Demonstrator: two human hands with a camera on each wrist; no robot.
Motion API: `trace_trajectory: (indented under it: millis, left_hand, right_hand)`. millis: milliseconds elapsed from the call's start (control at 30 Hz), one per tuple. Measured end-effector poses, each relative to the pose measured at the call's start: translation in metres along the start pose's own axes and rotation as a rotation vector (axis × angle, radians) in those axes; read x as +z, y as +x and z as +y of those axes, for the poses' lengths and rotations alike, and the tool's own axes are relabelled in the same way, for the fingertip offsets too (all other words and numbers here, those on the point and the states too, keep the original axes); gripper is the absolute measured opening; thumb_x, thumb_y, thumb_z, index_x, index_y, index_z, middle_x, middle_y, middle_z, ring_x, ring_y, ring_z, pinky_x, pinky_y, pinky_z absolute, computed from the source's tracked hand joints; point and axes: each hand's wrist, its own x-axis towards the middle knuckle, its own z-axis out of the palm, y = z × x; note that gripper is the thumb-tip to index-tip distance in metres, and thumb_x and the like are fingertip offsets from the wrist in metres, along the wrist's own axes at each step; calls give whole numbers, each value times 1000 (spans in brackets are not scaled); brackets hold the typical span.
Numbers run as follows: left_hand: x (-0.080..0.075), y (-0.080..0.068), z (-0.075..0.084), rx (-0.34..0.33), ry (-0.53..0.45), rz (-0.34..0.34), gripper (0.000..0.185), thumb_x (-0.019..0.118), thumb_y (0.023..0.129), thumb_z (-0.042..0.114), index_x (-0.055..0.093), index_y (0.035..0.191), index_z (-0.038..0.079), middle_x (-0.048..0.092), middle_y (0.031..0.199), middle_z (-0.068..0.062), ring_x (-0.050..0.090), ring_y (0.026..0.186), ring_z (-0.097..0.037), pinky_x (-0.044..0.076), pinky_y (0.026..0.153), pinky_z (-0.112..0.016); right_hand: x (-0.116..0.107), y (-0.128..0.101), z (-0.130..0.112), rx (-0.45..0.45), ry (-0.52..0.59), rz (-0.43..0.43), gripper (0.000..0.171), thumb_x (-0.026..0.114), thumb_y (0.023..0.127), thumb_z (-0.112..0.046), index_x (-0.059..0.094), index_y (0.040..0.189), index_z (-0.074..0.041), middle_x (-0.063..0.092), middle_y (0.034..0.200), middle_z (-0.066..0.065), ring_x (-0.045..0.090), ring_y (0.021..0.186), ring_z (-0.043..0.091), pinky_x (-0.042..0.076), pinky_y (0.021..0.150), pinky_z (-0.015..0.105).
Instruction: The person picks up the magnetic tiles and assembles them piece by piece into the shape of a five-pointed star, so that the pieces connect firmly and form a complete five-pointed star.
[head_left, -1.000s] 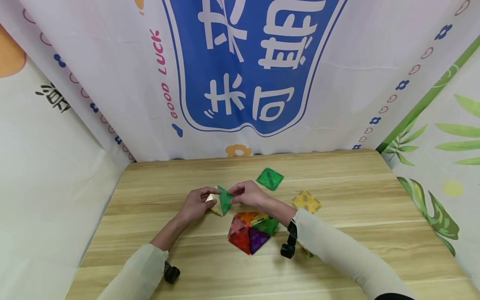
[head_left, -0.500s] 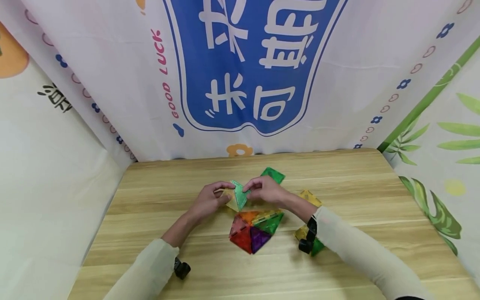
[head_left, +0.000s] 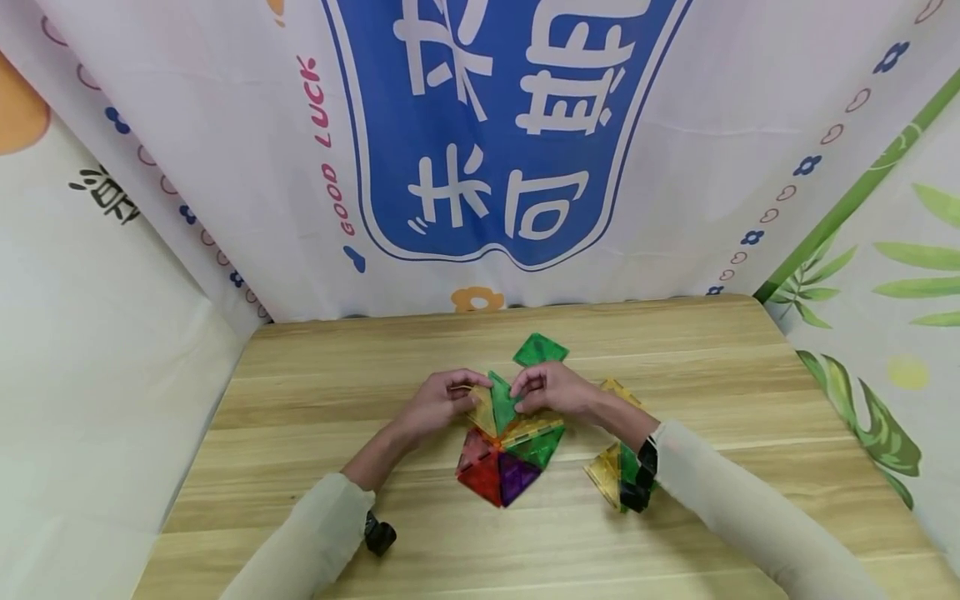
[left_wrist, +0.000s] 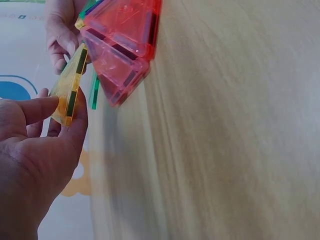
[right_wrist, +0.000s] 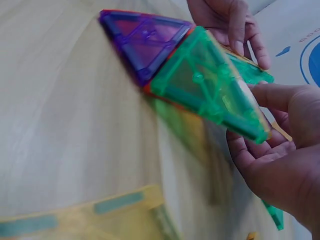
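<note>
My left hand pinches a yellow triangle tile, seen edge-on from the left wrist. My right hand pinches a green triangle tile. The two tiles stand upright and meet edge to edge between my hands. They are at the far edge of a flat cluster of triangle tiles in red, purple, green, orange and pink. In the right wrist view the cluster's green tile and purple tile lie just in front of my right hand's fingers.
A green square tile lies flat beyond my hands. A yellow square tile is partly hidden behind my right hand. More yellow and green tiles lie under my right wrist. Printed banners wall in the wooden table on three sides.
Both hands have carried the upright yellow and green tiles to the right and nearer, from left of the flat cluster to its far edge. The cluster has not moved.
</note>
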Motion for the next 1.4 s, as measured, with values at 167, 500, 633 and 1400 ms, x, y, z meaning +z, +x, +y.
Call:
trace_trajectory:
  millis: [167, 500, 633, 1400]
  left_hand:
    - [4, 2, -5, -5, 11, -6, 31, 59, 102, -9, 68, 130, 0, 66, 135, -16, 68, 106, -18, 57, 86, -28]
    - [4, 1, -11, 24, 84, -58, 27, 63, 102, -6, 67, 128, 1, 68, 131, -15, 67, 119, -27, 58, 100, -36]
    - [5, -2, -14, 75, 145, -60, 32, 65, 101, -5, 63, 133, 0, 66, 135, -16, 65, 126, -33, 56, 105, -40]
    - [45, -53, -7, 109, 683, 192, 70, 92, 81, 47, 62, 126, 3, 60, 117, -9, 59, 97, -20, 54, 82, -36]
  right_hand:
    - [3, -3, 6, -44, -32, -12, 16, 79, 91, 3, 73, 106, 3, 76, 96, 7, 71, 90, 16, 59, 79, 27]
    - [6, -4, 10, -95, -157, -20, 17, 81, 91, -2, 75, 107, -1, 77, 100, 7, 72, 94, 18, 60, 83, 28]
    - [7, -4, 7, -131, -239, -23, 17, 80, 92, -3, 75, 108, -3, 76, 99, 6, 71, 91, 16, 60, 80, 28]
    - [7, 17, -6, -428, -513, -90, 43, 84, 88, 0, 73, 129, -8, 65, 143, 4, 58, 136, 25, 52, 110, 45]
